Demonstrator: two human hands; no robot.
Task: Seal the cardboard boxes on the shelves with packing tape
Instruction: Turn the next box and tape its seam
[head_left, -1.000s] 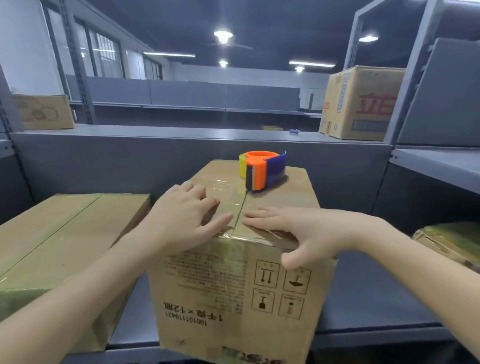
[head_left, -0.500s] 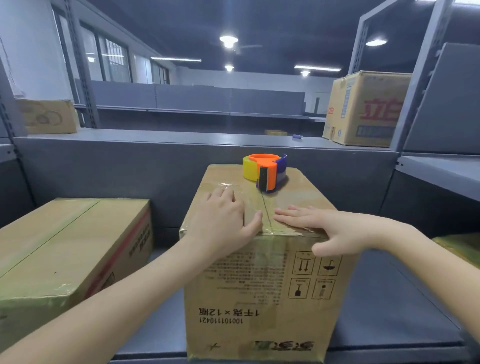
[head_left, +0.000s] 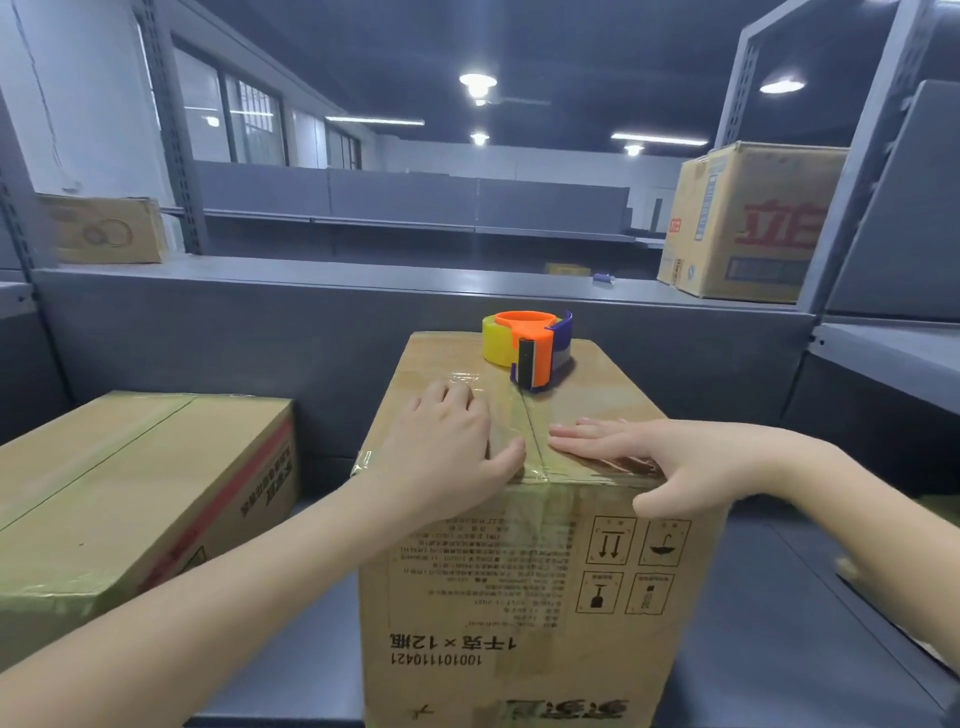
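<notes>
The left forearm and right forearm reach in bare from the lower corners, converging. The left hand lies palm down, fingers together and pointing away, thumb stretched toward the right hand. That hand lies flat, fingers straight and pointing left, its thumb drooping lower, perhaps pressing too.

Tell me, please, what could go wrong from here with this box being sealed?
The tape dispenser sits loose on the far end of the box; a shove from the left hand or right hand might slide it off. The tape looks wrinkled at the front edge, so pressing may set creases.
</notes>
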